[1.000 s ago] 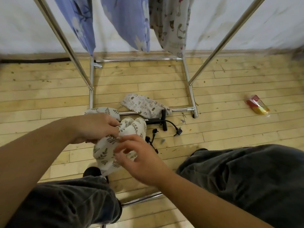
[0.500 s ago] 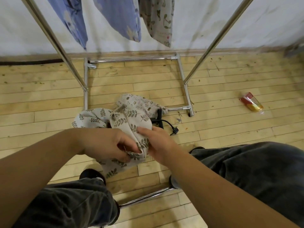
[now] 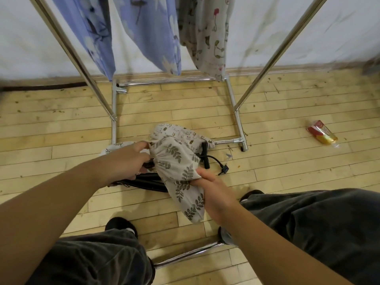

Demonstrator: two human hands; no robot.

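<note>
We hold the leaf-print cloth (image 3: 174, 161) in the air between both hands, above the wooden floor (image 3: 61, 136) and just in front of the base of the drying rack (image 3: 114, 112). Our left hand (image 3: 127, 159) grips its gathered upper edge, fingers curled round the fabric. Our right hand (image 3: 213, 192) pinches it lower down, and the loose end hangs below. A second patterned cloth (image 3: 181, 133) lies on the floor just behind. A red and yellow packet (image 3: 321, 134) lies well apart to the right.
</note>
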